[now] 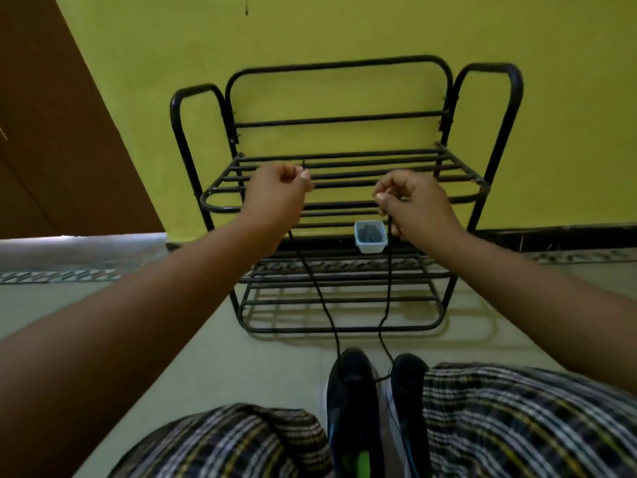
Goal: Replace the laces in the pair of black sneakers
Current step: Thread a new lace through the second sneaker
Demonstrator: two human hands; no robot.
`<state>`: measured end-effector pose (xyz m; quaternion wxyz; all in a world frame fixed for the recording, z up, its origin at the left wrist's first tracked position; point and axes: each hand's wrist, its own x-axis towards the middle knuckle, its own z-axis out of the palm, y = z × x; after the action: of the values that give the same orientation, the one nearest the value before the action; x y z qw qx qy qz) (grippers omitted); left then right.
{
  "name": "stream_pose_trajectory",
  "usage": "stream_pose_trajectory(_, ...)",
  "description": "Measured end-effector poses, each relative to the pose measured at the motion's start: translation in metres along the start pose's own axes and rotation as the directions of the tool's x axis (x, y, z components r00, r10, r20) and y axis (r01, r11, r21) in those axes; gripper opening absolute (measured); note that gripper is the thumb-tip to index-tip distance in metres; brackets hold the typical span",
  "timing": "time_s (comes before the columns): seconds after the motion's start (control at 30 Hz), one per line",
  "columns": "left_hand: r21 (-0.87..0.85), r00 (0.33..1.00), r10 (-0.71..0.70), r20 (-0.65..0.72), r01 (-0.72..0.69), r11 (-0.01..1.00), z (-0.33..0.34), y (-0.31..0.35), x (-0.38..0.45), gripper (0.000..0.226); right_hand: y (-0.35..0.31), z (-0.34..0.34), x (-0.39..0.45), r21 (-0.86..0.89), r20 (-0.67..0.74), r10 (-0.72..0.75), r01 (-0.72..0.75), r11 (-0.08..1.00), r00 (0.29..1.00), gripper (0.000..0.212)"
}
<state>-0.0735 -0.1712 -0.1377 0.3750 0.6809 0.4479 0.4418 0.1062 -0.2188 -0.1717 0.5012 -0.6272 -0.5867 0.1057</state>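
Note:
Two black sneakers stand side by side on the floor between my knees, the left sneaker (351,408) and the right sneaker (408,391), toes pointing away from me. A thin black lace (319,291) runs up from the left sneaker in two strands. My left hand (275,194) pinches one end high in front of the rack. My right hand (413,201) pinches the other strand at the same height. Both strands are pulled taut and about equal in length.
A black metal shoe rack (344,201) stands against the yellow wall just beyond the sneakers. A small clear tub (370,236) of dark bits sits on its middle shelf. A brown door is at the left. My checked-cloth knees flank the shoes.

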Motion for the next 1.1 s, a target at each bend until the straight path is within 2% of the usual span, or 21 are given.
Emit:
stream_pose_trajectory(0.07,0.134,0.992,-0.034,0.125,0.017,0.991,0.008,-0.035,-0.007,0.016,0.029,0.018,-0.019,-0.038,0.086,0.063,-0.06,0.997,0.994,0.024)
stream_pose_trajectory(0.17,0.292,0.942,-0.217,0.256,0.139,0.946,0.026,-0.096,-0.025,0.015,0.072,0.045,-0.053,-0.082,0.239,0.208,-0.193,0.978,0.949,0.024)
stream_pose_trajectory(0.27,0.391,0.888,-0.376,0.263,0.258,0.883,0.046,-0.162,-0.048,0.015,0.113,0.069,-0.095,-0.173,0.337,0.32,-0.276,0.946,0.885,0.013)
stream_pose_trajectory(0.37,0.378,0.807,-0.528,0.266,0.416,0.827,0.063,-0.214,-0.068,0.011,0.147,0.092,-0.131,-0.223,0.381,0.419,-0.358,0.907,0.824,0.015)
stream_pose_trajectory(0.43,0.526,0.78,-0.577,0.242,0.394,0.753,0.073,-0.231,-0.079,0.018,0.157,0.102,-0.147,-0.23,0.403,0.478,-0.42,0.878,0.78,0.015)
stream_pose_trajectory(0.53,0.707,0.793,-0.575,0.201,0.289,0.646,0.084,-0.238,-0.093,0.05,0.165,0.117,-0.162,-0.233,0.395,0.563,-0.514,0.826,0.726,0.011)
stream_pose_trajectory(0.6,0.673,0.809,-0.542,0.228,0.271,0.688,0.089,-0.235,-0.095,0.053,0.167,0.124,-0.167,-0.227,0.367,0.572,-0.526,0.82,0.734,0.014)
stream_pose_trajectory(0.63,0.633,0.786,-0.553,0.276,0.284,0.72,0.091,-0.235,-0.095,0.05,0.168,0.127,-0.167,-0.225,0.353,0.573,-0.527,0.819,0.74,0.015)
stream_pose_trajectory(0.73,0.587,0.623,-0.638,0.452,0.331,0.739,0.1,-0.232,-0.096,0.033,0.169,0.132,-0.164,-0.176,0.326,0.572,-0.547,0.819,0.753,0.018)
stream_pose_trajectory(0.8,0.588,0.566,-0.654,0.502,0.332,0.738,0.102,-0.229,-0.1,0.019,0.169,0.134,-0.16,-0.166,0.328,0.582,-0.561,0.811,0.744,0.013)
stream_pose_trajectory(0.9,0.567,0.549,-0.67,0.5,0.377,0.732,0.103,-0.229,-0.101,0.012,0.169,0.137,-0.158,-0.193,0.369,0.587,-0.558,0.807,0.721,0.009)
stream_pose_trajectory(1.03,0.527,0.572,-0.665,0.48,0.418,0.74,0.099,-0.232,-0.105,0.023,0.168,0.139,-0.162,-0.234,0.404,0.567,-0.519,0.822,0.717,0.012)
stream_pose_trajectory(1.1,0.467,0.557,-0.687,0.467,0.504,0.727,0.095,-0.234,-0.107,0.024,0.167,0.141,-0.162,-0.277,0.432,0.563,-0.491,0.826,0.704,0.009)
